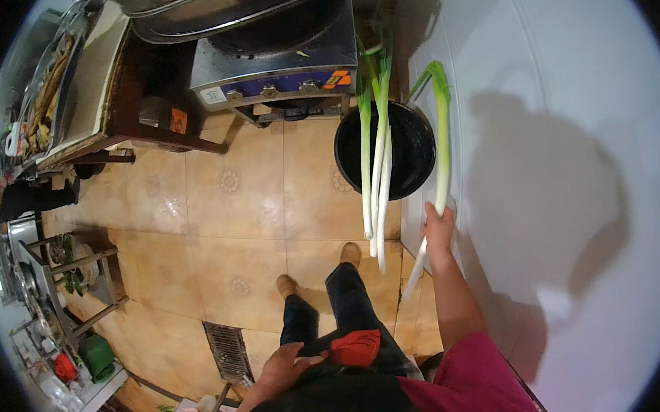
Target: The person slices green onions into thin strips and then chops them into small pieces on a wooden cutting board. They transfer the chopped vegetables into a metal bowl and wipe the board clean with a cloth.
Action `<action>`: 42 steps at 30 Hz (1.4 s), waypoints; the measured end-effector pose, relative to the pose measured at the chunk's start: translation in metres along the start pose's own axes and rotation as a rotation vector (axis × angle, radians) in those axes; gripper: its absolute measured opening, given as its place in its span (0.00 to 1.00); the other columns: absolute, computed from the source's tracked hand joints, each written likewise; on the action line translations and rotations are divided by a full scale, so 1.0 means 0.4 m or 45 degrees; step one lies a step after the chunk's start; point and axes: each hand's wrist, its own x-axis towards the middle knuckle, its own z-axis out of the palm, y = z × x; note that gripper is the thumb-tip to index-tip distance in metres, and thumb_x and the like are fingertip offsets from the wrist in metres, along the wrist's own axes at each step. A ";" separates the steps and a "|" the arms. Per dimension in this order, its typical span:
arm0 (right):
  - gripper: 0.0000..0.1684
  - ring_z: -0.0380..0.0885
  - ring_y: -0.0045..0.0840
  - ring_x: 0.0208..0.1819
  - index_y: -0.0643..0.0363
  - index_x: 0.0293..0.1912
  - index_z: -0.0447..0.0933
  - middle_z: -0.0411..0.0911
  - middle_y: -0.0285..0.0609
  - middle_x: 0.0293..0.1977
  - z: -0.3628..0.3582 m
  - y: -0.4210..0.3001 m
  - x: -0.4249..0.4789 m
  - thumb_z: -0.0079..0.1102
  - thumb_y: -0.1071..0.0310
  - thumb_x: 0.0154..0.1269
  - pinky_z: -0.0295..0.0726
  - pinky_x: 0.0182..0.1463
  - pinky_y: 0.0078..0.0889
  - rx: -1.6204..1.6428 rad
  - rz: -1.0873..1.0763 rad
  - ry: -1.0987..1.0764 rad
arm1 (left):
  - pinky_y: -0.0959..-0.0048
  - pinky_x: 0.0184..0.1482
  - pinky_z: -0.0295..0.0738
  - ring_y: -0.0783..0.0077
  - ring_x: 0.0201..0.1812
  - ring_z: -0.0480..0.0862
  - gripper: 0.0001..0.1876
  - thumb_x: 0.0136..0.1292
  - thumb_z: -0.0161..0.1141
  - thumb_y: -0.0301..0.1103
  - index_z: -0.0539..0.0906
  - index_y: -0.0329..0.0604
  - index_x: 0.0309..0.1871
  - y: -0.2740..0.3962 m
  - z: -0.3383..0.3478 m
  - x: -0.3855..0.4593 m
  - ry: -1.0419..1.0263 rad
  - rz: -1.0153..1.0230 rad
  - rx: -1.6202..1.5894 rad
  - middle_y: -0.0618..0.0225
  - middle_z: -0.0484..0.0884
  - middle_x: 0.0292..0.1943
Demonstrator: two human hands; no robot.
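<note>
My right hand [439,231] is closed around the white stalk of a long green onion [443,156], held upright beside the white wall. Its green top is folded over, and its pale root end angles down past my wrist. Left of it, several more long green onions [381,149] lean across a round black bucket [412,141] on the floor, white ends jutting out over the near rim. My left hand [284,365] rests at my waist by a red patch [356,348] on my dark apron [322,398], thumb and fingers apart, with nothing visible in it.
A steel gas stove [273,74] with knobs stands ahead, beside a wooden-legged table [106,101]. The white wall [539,201] runs close along my right. A metal drain grate [227,349] is set in the tiled floor [236,196]. Another person [27,198] stands far left near metal racks [85,266].
</note>
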 end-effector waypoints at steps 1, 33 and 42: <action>0.14 0.62 0.17 0.14 0.56 0.40 0.68 0.66 0.32 0.20 -0.028 -0.032 -0.070 0.62 0.59 0.70 0.63 0.16 0.24 0.039 0.030 -0.049 | 0.58 0.60 0.75 0.46 0.58 0.79 0.27 0.64 0.63 0.44 0.76 0.34 0.60 -0.008 -0.001 -0.001 0.045 0.060 0.028 0.45 0.80 0.55; 0.22 0.76 0.27 0.47 0.61 0.53 0.78 0.76 0.48 0.49 0.890 0.084 -2.059 0.67 0.65 0.60 0.78 0.49 0.28 -0.856 -1.254 -2.337 | 0.69 0.49 0.77 0.72 0.45 0.77 0.32 0.65 0.66 0.54 0.66 0.44 0.61 -0.999 -0.206 -0.860 2.060 0.691 -2.268 0.65 0.74 0.48; 0.20 0.77 0.29 0.31 0.59 0.50 0.80 0.80 0.43 0.37 1.278 0.287 -2.509 0.72 0.65 0.57 0.77 0.38 0.31 -0.811 -1.340 -2.726 | 0.61 0.63 0.71 0.66 0.57 0.76 0.28 0.77 0.46 0.53 0.69 0.39 0.67 -1.350 -0.340 -1.148 1.992 1.169 -2.512 0.63 0.78 0.53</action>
